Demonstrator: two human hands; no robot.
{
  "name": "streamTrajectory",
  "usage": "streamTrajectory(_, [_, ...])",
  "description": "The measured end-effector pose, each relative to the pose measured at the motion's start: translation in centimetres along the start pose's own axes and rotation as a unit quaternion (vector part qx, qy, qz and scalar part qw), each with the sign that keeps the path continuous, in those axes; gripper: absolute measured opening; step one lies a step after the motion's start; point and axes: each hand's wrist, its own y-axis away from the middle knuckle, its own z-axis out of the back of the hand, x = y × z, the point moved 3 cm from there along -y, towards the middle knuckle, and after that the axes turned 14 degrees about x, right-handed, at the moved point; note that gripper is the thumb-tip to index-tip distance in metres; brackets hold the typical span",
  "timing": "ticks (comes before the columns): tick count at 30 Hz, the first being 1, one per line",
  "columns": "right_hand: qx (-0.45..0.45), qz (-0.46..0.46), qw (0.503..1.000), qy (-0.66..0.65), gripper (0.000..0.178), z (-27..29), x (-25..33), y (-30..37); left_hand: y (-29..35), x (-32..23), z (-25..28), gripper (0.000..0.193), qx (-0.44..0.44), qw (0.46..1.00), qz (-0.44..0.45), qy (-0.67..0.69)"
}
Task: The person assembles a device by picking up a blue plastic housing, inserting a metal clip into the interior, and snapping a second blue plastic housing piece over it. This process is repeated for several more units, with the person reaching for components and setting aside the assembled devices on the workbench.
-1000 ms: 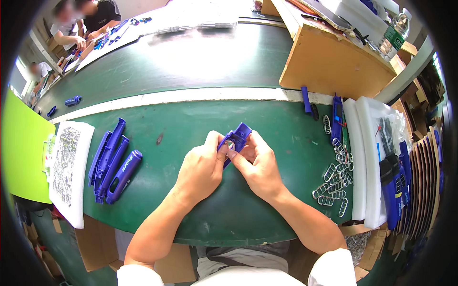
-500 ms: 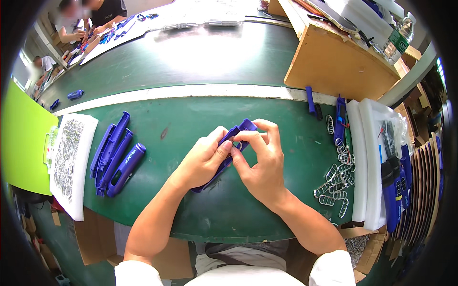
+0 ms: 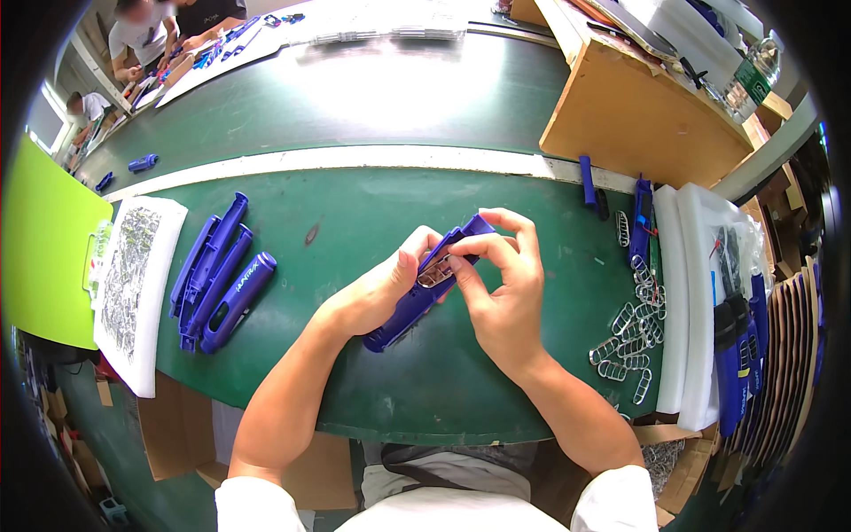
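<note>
Since half a second ago, the thumb of the left hand [image 3: 372, 288] has lifted off the opening of the elongated blue plastic housing [image 3: 397, 321], so that the silver oblong wire frame [image 3: 433, 274] at that opening is exposed. Landmark for all positions: the housing. It is held at a slant over the green tabletop [image 3: 443, 390], far end toward the right; whether its near end contacts the surface cannot be determined. Left-hand fingers are clamped on the housing, largely concealed behind it, with the thumb raised. On the housing's right side, the right hand [image 3: 510, 301] has its thumb and index finger together, pinching the upper end of the frame; the remaining fingers extend near the housing's far end. Well to the left of the housing lie several elongated blue plastic shells [image 3: 232, 305], side by side; farther left is a white foam tray [image 3: 168, 306] of small silver pieces. Well to the right of the housing is a loose pile of silver wire frames [image 3: 631, 342]; just beyond that pile, a blue plastic half-shell [image 3: 640, 222] containing wires.
</note>
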Motion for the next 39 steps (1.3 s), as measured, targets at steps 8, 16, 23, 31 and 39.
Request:
streamTrajectory(8, [0.004,-0.001,0.999,0.042,0.011,0.3,0.3,-0.3,-0.1,-0.4,0.0,0.097,0.019,0.999,0.016,-0.032])
streamTrajectory(16, [0.005,0.0,0.999,0.046,0.011,0.2,0.1,-0.2,-0.2,-0.1,-0.2,0.106,-0.004,0.997,0.026,-0.067])
streamTrajectory(23, [0.006,-0.008,1.0,0.001,0.009,-0.3,-1.0,0.1,-0.2,-0.3,-0.3,0.046,0.008,0.998,0.032,-0.062])
streamTrajectory(31, [0.051,-0.011,0.999,-0.004,0.01,0.2,-0.6,-0.4,-0.7,-1.2,-0.5,0.019,-0.037,0.994,0.05,-0.093])
streamTrajectory(39, [0.089,0.016,0.996,-0.001,0.012,0.9,-0.4,-0.8,-0.9,-1.6,-0.8,0.01,-0.031,0.977,0.039,-0.206])
